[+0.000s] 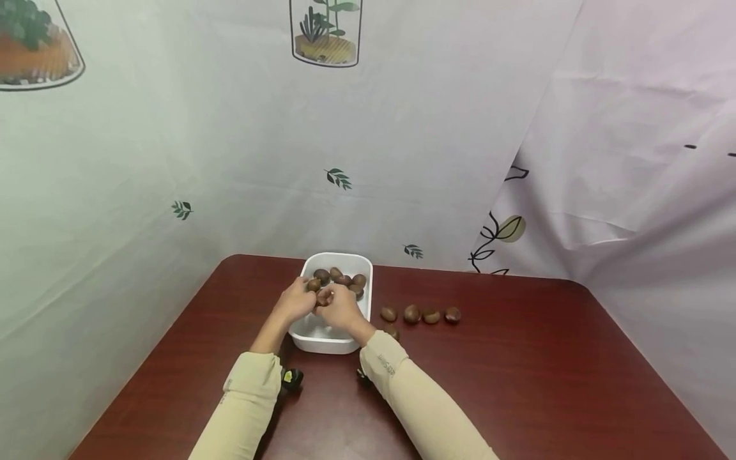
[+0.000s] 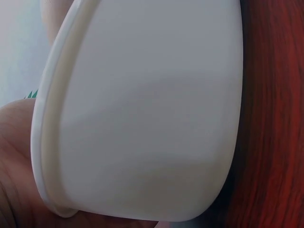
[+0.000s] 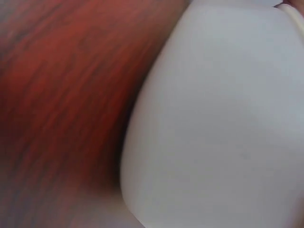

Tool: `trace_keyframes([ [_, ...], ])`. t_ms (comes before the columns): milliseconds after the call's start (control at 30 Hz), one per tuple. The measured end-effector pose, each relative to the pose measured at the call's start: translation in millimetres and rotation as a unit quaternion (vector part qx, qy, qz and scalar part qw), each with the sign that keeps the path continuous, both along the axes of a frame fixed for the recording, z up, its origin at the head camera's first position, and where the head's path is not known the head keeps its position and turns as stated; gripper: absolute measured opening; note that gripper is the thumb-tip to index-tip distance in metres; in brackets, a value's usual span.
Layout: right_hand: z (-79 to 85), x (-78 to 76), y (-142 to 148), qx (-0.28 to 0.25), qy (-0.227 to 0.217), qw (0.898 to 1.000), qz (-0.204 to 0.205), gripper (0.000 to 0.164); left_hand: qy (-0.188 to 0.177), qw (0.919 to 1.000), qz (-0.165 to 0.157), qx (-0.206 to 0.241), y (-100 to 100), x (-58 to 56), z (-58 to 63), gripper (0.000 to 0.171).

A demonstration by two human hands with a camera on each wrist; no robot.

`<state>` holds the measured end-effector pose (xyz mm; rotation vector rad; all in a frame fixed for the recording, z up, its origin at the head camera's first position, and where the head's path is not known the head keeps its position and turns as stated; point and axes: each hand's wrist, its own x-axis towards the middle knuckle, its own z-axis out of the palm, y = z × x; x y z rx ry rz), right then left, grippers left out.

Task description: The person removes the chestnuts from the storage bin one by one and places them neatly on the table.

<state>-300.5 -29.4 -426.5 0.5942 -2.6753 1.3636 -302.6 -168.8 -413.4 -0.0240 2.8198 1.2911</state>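
A white tray [image 1: 324, 345] holds several brown, glossy chestnuts [image 1: 343, 280], mostly toward its far end. Over the tray's left side, my left hand [image 1: 294, 301] pinches a chestnut [image 1: 313, 285] at its fingertips. My right hand [image 1: 342, 309] reaches in across the right rim and grips another chestnut [image 1: 323, 298], close beside the left fingers. The hands partly cover both nuts. In the left wrist view the tray's outer wall [image 2: 152, 104] fills most of the picture, with part of the left hand [image 2: 16, 161] behind the rim. The right wrist view shows mainly tray wall [image 3: 218, 114].
Right of the tray, several loose chestnuts [image 1: 412, 314] lie in a rough row on the dark red table [image 1: 506, 370]. One more chestnut [image 1: 391, 332] sits nearer, partly behind the right forearm. A patterned cloth [image 1: 402, 160] hangs behind the table's far edge.
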Motion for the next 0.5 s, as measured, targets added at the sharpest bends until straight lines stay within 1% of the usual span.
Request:
trace_keyframes([
  [33, 0.3, 0.9, 1, -0.009, 0.008, 1.000, -0.012, 0.019, 0.000, 1.0000, 0.001, 0.001, 0, 0.3, -0.4, 0.064],
  [100, 1.9, 3.4, 5, -0.032, 0.008, 0.999, -0.033, 0.021, 0.002, 1.0000, 0.001, 0.002, 1, 0.7, -1.5, 0.064],
  [233, 7.7, 11.3, 17, -0.080, 0.007, 0.995, -0.061, 0.022, -0.004, 0.9999, 0.001, 0.009, 3, 2.1, -3.0, 0.063],
  [333, 12.8, 17.4, 31, -0.101, -0.003, 0.993, -0.063, 0.022, -0.009, 0.9999, 0.001, 0.015, 3, 3.0, -3.6, 0.063],
  [400, 16.1, 20.9, 43, -0.120, -0.017, 0.991, -0.057, 0.024, -0.009, 0.9998, 0.000, 0.020, 2, 3.2, -3.5, 0.062],
  [500, 21.2, 26.7, 67, -0.134, -0.047, 0.988, -0.057, 0.025, -0.005, 0.9998, -0.001, 0.019, 1, 2.5, -2.7, 0.063],
])
